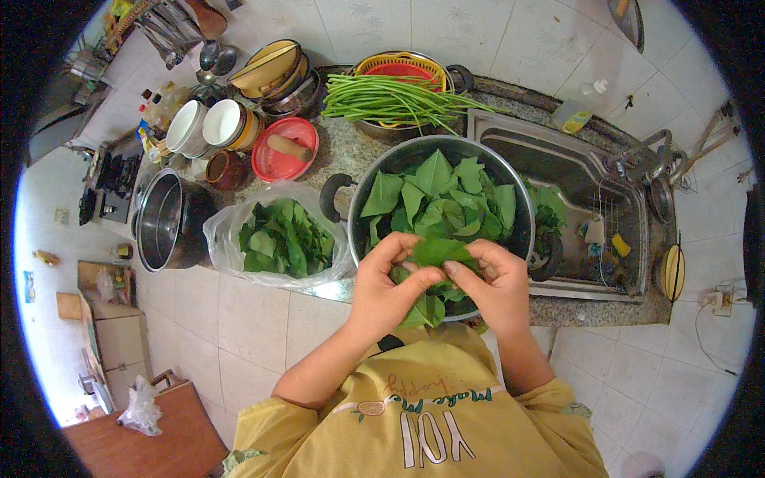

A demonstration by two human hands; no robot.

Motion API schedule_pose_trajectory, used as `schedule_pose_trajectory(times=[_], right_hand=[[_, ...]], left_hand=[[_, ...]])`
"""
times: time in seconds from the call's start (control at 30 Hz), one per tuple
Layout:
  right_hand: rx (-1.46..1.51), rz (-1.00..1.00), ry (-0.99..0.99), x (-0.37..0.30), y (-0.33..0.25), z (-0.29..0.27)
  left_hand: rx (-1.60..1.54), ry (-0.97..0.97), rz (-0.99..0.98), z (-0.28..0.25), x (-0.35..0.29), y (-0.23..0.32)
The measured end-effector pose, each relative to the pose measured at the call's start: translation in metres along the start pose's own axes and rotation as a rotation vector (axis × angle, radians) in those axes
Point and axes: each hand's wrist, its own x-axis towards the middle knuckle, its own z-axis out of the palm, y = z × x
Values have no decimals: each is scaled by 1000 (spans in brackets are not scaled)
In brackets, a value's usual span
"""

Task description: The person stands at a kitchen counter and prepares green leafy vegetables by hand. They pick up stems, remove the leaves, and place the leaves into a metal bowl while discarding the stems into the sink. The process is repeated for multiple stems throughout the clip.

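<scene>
My left hand (pixel 388 285) and my right hand (pixel 494 283) meet over the near side of a large metal pot (pixel 522 207). Fingers and thumbs of both pinch a green leaf (pixel 441 251) between them. More broad green leaves (pixel 434 191) fill the pot below, and some hang by its near rim under my hands. Left of the pot, a clear plastic bag (pixel 227 239) lies open with dark green leaves (pixel 285 239) in it. Long green stems (pixel 398 99) rest across a yellow basket (pixel 434 68) behind the pot.
A steel sink (pixel 590 167) is at the right, with leaves in its left part and a yellow sponge (pixel 621 244). An empty dark pot (pixel 163 219) stands at the counter's left end. Bowls (pixel 223 123) and a red plastic basin (pixel 279 167) with a pestle-like piece sit behind the bag.
</scene>
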Motion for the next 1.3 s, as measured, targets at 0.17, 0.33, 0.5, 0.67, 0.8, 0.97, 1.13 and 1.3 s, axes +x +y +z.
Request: schedule_pose_trajectory(times=[0.17,0.33,0.5,0.67,0.8,0.97,1.13,1.3], right_hand=[[-121,-76,-37,-1,-3,-3],[-218,-34,-3,4,4,-6],[-352,-76,199,29,27,-17],[-649,-241,176,33,35,-13],[-544,-278,-11,26,20,-11],[-203,-106,-363,-1,-3,5],[-499,-427,-326,-9,-35,17],[-597,-760,-322,-4,-25,14]], left_hand=[[74,-96,-73,-4,3,6],[1,-91,-111,-7,3,-7],[-116,20,-93,-22,11,-14],[-223,65,-65,-30,13,-9],[-170,77,18,-31,14,-8],[-34,92,132,-28,14,-2],[-84,95,81,-28,10,-4],[-61,59,75,-26,7,-1]])
